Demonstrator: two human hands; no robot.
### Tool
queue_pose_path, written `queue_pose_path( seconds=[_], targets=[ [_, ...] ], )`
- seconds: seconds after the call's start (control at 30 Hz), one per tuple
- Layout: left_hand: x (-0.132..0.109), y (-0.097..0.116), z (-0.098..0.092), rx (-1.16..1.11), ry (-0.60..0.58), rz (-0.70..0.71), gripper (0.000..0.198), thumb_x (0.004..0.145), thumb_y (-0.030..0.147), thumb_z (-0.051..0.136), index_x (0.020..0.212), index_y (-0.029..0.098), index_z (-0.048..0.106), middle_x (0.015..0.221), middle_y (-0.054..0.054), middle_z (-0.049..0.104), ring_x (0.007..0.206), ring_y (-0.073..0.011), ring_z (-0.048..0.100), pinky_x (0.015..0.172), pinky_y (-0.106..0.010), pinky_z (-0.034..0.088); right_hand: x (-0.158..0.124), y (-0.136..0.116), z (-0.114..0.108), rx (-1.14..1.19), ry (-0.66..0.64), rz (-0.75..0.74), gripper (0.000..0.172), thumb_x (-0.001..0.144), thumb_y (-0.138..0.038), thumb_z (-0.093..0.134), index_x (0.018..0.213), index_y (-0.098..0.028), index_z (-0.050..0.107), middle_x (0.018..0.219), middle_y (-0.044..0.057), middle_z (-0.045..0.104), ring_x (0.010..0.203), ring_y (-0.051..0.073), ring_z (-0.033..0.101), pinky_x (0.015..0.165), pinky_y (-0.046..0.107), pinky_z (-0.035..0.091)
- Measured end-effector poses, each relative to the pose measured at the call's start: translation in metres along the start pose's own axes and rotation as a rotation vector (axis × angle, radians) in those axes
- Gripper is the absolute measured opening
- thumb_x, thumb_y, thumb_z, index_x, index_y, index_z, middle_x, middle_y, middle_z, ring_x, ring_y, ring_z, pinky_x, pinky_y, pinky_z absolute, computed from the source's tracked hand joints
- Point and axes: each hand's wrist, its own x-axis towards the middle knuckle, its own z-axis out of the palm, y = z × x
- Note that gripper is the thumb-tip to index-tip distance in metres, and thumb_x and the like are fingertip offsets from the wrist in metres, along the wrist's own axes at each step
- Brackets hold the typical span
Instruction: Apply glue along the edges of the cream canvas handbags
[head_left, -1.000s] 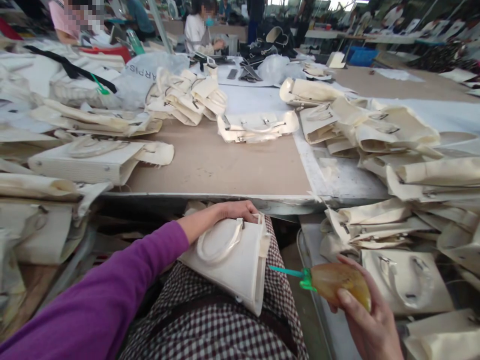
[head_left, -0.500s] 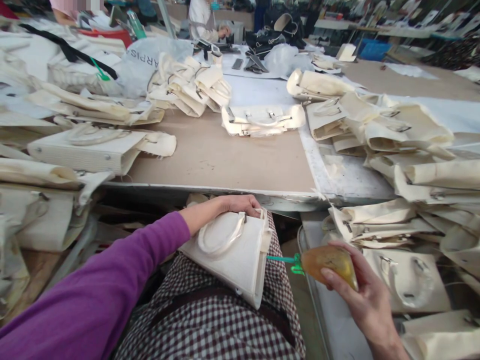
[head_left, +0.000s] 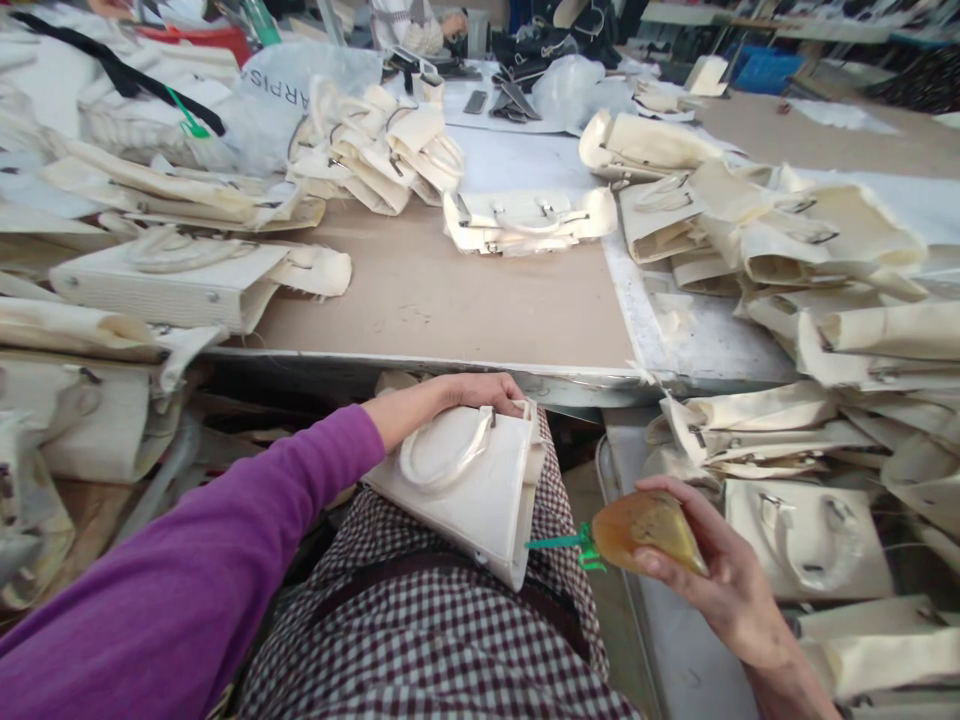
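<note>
On my lap, over a checked apron (head_left: 420, 640), rests a cream handbag (head_left: 457, 500) with a looped handle. My left hand (head_left: 487, 393) grips the bag's top edge at its far side, the fingertips partly hidden inside. In my right hand (head_left: 720, 570) is a squeeze bottle (head_left: 649, 530) of yellowish glue-like liquid, held on its side. Its thin green nozzle (head_left: 555, 542) points left, and the tip is at the bag's side edge, low down near the bottom corner. Whether the tip touches the edge I cannot tell.
Cream bags lie heaped on the left (head_left: 172, 270) and right (head_left: 795, 230) of the worktable (head_left: 525, 310). One folded cream piece (head_left: 529, 220) lies mid-table. More bags (head_left: 810, 540) are stacked low at my right. A co-worker's arm (head_left: 420, 30) shows at the back.
The nozzle tip has moved down along the bag's side edge toward the bottom corner. My right hand shifted slightly left with the bottle. My left hand keeps its grip; the view tilted slightly down.
</note>
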Motion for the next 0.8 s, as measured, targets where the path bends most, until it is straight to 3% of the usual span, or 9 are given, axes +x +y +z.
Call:
queue_pose_path(
  seconds=[0.2, 0.47, 0.57, 0.7, 0.8],
  targets=[
    [0.001, 0.0, 0.0, 0.01, 0.0, 0.011, 0.013, 0.059, 0.025, 0.08, 0.06, 0.014, 0.074, 0.054, 0.001, 0.06, 0.049, -0.0102, 0.048, 0.046, -0.02, 0.036, -0.018, 0.005, 0.003, 0.07, -0.067, 0.056, 0.047, 0.079, -0.036, 0.083, 0.122, -0.036, 0.065, 0.104, -0.001, 0.07, 0.087, 0.016, 0.069, 0.076, 0.015, 0.055],
    [0.002, -0.003, -0.002, 0.024, -0.007, 0.009, 0.017, 0.061, 0.027, 0.081, 0.069, 0.012, 0.078, 0.059, -0.001, 0.064, 0.052, -0.0127, 0.053, 0.05, -0.023, 0.042, 0.005, 0.007, 0.006, -0.024, 0.217, -0.076, 0.046, 0.076, -0.034, 0.084, 0.117, -0.029, 0.065, 0.092, 0.0, 0.072, 0.075, 0.015, 0.069, 0.067, 0.015, 0.056],
    [0.002, -0.003, -0.002, 0.033, -0.003, 0.009, 0.014, 0.062, 0.024, 0.08, 0.069, 0.012, 0.077, 0.059, -0.001, 0.064, 0.052, -0.0123, 0.052, 0.05, -0.023, 0.04, 0.0, 0.007, 0.004, -0.004, 0.134, -0.055, 0.046, 0.076, -0.033, 0.084, 0.118, -0.033, 0.066, 0.096, -0.002, 0.073, 0.078, 0.014, 0.069, 0.069, 0.014, 0.056],
    [0.003, -0.003, -0.001, 0.043, 0.005, 0.002, 0.013, 0.061, 0.024, 0.079, 0.067, 0.012, 0.076, 0.057, -0.001, 0.063, 0.05, -0.0114, 0.051, 0.05, -0.022, 0.04, -0.018, 0.011, 0.001, 0.096, -0.05, 0.086, 0.048, 0.078, -0.035, 0.083, 0.122, -0.036, 0.064, 0.1, -0.002, 0.072, 0.083, 0.015, 0.068, 0.073, 0.016, 0.056],
    [0.003, -0.001, -0.001, 0.05, 0.008, 0.007, 0.014, 0.06, 0.024, 0.079, 0.066, 0.012, 0.076, 0.057, 0.0, 0.063, 0.05, -0.0112, 0.05, 0.05, -0.022, 0.04, -0.024, 0.014, 0.003, 0.154, -0.026, 0.161, 0.049, 0.077, -0.038, 0.084, 0.122, -0.034, 0.065, 0.098, -0.001, 0.072, 0.083, 0.016, 0.067, 0.073, 0.018, 0.056]
  ],
)
